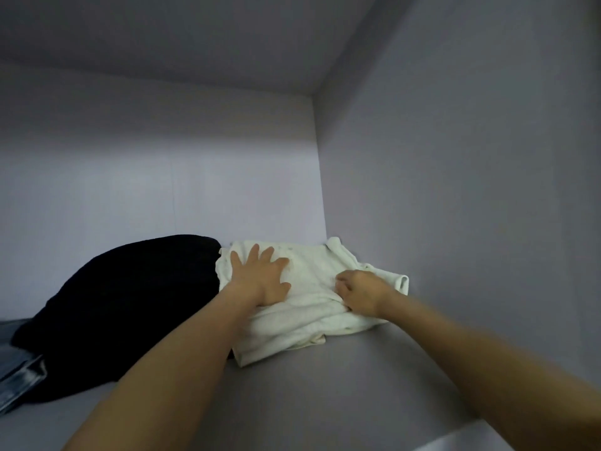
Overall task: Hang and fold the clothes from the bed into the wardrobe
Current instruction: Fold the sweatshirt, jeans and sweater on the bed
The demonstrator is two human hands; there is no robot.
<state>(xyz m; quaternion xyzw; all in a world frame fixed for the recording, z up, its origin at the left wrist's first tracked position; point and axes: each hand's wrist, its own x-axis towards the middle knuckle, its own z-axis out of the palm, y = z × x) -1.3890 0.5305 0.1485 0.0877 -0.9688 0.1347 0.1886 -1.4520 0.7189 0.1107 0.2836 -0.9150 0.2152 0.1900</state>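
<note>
Three folded pieces already lie on the wardrobe shelf: jeans, dark garment, white garment; left hand presses it flat, fingers spread, right hand pinches its fabric; bed unseen

Your left hand lies flat with fingers spread on the folded white garment in the back right corner of the wardrobe shelf. Your right hand pinches its fabric with curled fingers. A black garment touches its left side, over folded jeans.
</note>
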